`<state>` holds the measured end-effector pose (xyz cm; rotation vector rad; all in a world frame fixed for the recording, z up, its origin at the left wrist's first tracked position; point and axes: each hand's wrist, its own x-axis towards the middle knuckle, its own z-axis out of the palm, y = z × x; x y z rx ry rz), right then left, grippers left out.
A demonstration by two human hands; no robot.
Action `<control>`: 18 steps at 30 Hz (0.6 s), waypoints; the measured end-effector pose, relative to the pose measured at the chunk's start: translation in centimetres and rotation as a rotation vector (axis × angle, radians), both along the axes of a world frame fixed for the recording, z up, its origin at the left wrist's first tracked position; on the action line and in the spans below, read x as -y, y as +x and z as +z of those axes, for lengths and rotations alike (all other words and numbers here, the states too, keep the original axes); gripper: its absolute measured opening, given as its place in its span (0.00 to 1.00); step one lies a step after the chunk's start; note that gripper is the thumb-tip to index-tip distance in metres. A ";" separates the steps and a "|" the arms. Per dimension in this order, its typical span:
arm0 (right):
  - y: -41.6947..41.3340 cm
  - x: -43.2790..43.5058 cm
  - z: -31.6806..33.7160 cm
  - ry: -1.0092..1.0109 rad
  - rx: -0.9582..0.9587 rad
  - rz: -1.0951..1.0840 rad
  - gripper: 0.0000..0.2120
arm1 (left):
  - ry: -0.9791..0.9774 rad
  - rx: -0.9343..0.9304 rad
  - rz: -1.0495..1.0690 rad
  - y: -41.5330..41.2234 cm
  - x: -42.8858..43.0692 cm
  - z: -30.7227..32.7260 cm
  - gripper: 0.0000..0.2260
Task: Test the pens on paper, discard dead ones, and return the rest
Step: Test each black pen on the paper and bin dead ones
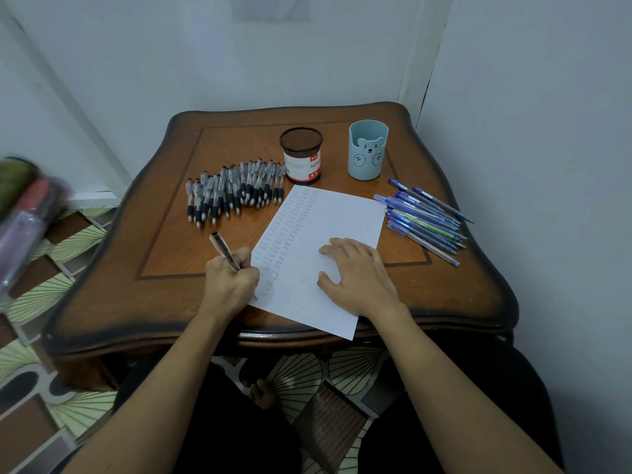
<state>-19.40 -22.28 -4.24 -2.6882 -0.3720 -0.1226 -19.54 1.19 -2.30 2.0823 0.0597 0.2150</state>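
A white sheet of paper [342,217] lies slanted on the wooden table [164,254], with columns of small test marks along its left side. My left hand [232,282] grips a clear black-grip pen [222,248], its tip down at the sheet's lower left edge. Flat on the paper's lower right part rests my right hand [355,271], fingers spread. Several black-grip pens [232,189] lie in a row at the back left. Several blue pens [427,217] lie piled at the right. A black mesh pen cup [301,155] and a light blue bear cup [367,153] stand behind the paper.
The table sits in a corner, walls close behind and to the right. A blurred purple and red object [27,217] is at the far left over a patterned floor. A dark brown bin [328,425] stands on the floor between my knees.
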 end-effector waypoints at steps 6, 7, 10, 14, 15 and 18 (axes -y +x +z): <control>0.0 0.0 0.1 0.006 0.002 -0.004 0.23 | 0.015 0.035 -0.008 0.0 -0.1 -0.3 0.14; 0.0 0.0 0.1 0.004 0.000 -0.003 0.23 | 0.013 0.038 -0.011 0.0 -0.1 -0.3 0.14; 0.0 0.0 0.1 0.001 -0.008 -0.002 0.23 | 0.025 0.022 -0.027 -0.1 -0.1 -0.2 0.13; 0.0 0.0 0.1 0.007 -0.006 -0.005 0.22 | 0.029 0.042 -0.041 -0.1 -0.1 -0.4 0.13; 0.0 0.0 0.1 0.006 -0.006 -0.006 0.22 | 0.025 0.043 -0.047 0.0 -0.2 -0.5 0.13; 0.0 0.0 0.1 0.002 -0.005 -0.004 0.22 | 0.020 0.048 -0.064 0.1 -0.4 -0.6 0.10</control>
